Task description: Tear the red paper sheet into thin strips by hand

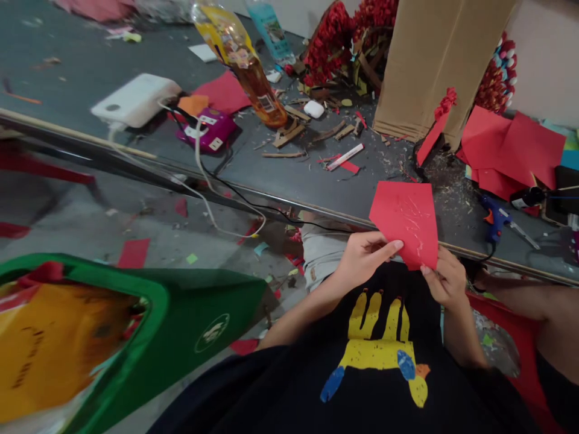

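A red paper piece (404, 222) with glue streaks on it is held up in front of my chest, over the near edge of the grey table (316, 181). My left hand (364, 258) pinches its lower left edge, thumb on top. Its lower right corner is gripped by my right hand (446, 278), fingers curled under the paper. Both hands are closed on the sheet.
A blue glue gun (495, 218) lies right of the paper. Red paper sheets (511, 150), a cardboard box (429, 66), red flower decorations (335, 36), a bottle (246, 66), a white power strip (136, 99) and cardboard scraps litter the table. A green bin (181, 319) stands at lower left.
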{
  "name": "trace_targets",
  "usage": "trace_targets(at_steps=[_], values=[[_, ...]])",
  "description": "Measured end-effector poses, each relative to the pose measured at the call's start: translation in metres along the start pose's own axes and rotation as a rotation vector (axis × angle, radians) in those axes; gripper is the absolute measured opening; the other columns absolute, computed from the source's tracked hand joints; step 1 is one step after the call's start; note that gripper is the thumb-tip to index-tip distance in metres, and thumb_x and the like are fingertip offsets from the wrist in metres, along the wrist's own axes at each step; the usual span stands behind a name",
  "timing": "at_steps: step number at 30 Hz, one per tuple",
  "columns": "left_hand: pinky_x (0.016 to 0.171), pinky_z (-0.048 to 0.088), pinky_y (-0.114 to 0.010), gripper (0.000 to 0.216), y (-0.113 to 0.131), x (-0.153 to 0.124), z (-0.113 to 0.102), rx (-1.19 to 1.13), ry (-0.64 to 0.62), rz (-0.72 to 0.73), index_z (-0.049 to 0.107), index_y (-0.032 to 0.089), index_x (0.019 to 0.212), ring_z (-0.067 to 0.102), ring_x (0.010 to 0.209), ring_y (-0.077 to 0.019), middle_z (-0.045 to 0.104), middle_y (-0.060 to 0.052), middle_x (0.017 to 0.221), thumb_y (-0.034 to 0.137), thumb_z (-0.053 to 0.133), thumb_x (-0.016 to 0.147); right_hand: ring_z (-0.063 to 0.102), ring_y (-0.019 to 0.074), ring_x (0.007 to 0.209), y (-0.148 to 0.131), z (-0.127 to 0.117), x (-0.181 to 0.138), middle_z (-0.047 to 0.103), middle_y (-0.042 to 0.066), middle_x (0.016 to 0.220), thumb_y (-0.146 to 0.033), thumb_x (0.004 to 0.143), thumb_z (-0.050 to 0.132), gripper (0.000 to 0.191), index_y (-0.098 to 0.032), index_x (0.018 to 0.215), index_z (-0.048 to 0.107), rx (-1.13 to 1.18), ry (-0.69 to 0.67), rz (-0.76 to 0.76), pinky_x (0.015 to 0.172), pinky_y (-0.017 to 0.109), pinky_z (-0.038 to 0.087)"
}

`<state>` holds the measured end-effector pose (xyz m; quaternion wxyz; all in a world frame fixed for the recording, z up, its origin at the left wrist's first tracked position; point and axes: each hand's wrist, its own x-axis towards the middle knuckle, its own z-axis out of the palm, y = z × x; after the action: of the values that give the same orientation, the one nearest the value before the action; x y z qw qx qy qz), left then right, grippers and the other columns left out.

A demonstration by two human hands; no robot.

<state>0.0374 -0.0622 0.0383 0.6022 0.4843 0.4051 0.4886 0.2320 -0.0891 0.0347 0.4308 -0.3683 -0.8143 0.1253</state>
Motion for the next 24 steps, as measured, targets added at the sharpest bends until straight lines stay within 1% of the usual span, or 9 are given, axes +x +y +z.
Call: trace_targets(at_steps=[4, 8, 12, 16, 18, 20, 22, 24], values=[[0.045, 0.04, -0.017, 0.033, -0.002, 0.002, -0.002, 0.006, 0.033, 0.003, 0.061, 0.015, 0.058, 0.05, 0.046, -0.0066, 0.058, 0.002, 0.051, 0.041, 0.068, 0.078, 0.066, 0.0169, 0.072, -0.001, 0.001, 0.004, 0.071, 0.004, 0.079, -0.008, 0.082, 0.054, 0.017, -0.023, 0.085, 0.062, -0.015, -0.011, -0.022, 0.07, 0.031, 0.055], [0.045, 0.044, -0.017, 0.028, -0.003, 0.004, -0.002, -0.005, 0.017, 0.003, 0.063, 0.015, 0.06, 0.051, 0.046, -0.0068, 0.059, 0.001, 0.052, 0.037, 0.064, 0.078, 0.066, 0.017, 0.073, 0.0, 0.0, 0.005, 0.071, 0.004, 0.08, -0.008, 0.082, 0.054, 0.017, -0.023, 0.086, 0.062, -0.02, -0.007, -0.017, 0.069, 0.032, 0.055], [0.046, 0.047, -0.016, 0.025, -0.003, 0.005, -0.005, -0.011, -0.001, -0.001, 0.064, 0.015, 0.06, 0.055, 0.047, -0.0074, 0.061, 0.001, 0.052, 0.034, 0.064, 0.076, 0.065, 0.017, 0.073, 0.002, -0.001, 0.003, 0.07, 0.003, 0.079, -0.008, 0.082, 0.055, 0.016, -0.023, 0.083, 0.062, -0.014, 0.006, 0.004, 0.069, 0.032, 0.054], [0.045, 0.049, -0.017, 0.025, -0.001, 0.007, -0.011, -0.023, 0.037, 0.005, 0.064, 0.015, 0.058, 0.057, 0.047, -0.008, 0.063, 0.0, 0.055, 0.034, 0.066, 0.073, 0.065, 0.017, 0.071, 0.006, -0.003, -0.003, 0.07, 0.003, 0.08, -0.009, 0.082, 0.054, 0.017, -0.023, 0.085, 0.063, -0.001, 0.043, 0.051, 0.066, 0.031, 0.053], [0.045, 0.05, -0.017, 0.025, -0.001, 0.008, -0.016, -0.031, 0.083, 0.007, 0.065, 0.015, 0.057, 0.057, 0.045, -0.0082, 0.064, -0.001, 0.055, 0.034, 0.068, 0.072, 0.065, 0.0173, 0.072, 0.009, -0.005, -0.007, 0.07, 0.003, 0.08, -0.01, 0.083, 0.054, 0.018, -0.023, 0.086, 0.064, 0.004, 0.069, 0.08, 0.065, 0.03, 0.052], [0.043, 0.05, -0.018, 0.024, -0.004, 0.011, -0.022, -0.044, 0.157, 0.012, 0.066, 0.014, 0.058, 0.058, 0.045, -0.009, 0.065, -0.001, 0.055, 0.035, 0.07, 0.07, 0.065, 0.0172, 0.072, 0.012, -0.007, -0.011, 0.069, 0.002, 0.078, -0.011, 0.083, 0.054, 0.017, -0.024, 0.087, 0.065, 0.01, 0.089, 0.107, 0.065, 0.03, 0.051], [0.042, 0.05, -0.019, 0.024, -0.008, 0.014, -0.032, -0.068, 0.264, 0.027, 0.068, 0.014, 0.063, 0.06, 0.047, -0.0107, 0.067, -0.002, 0.057, 0.036, 0.072, 0.069, 0.065, 0.0172, 0.072, 0.015, -0.008, -0.014, 0.069, 0.001, 0.078, -0.012, 0.083, 0.054, 0.017, -0.024, 0.088, 0.065, 0.015, 0.106, 0.135, 0.066, 0.029, 0.051], [0.041, 0.047, -0.019, 0.025, -0.011, 0.018, -0.046, -0.108, 0.401, 0.062, 0.067, 0.014, 0.068, 0.059, 0.047, -0.0106, 0.066, -0.002, 0.058, 0.038, 0.074, 0.066, 0.066, 0.0172, 0.074, 0.017, -0.009, -0.016, 0.07, 0.001, 0.081, -0.013, 0.084, 0.054, 0.017, -0.024, 0.09, 0.065, 0.021, 0.119, 0.16, 0.066, 0.029, 0.051]])
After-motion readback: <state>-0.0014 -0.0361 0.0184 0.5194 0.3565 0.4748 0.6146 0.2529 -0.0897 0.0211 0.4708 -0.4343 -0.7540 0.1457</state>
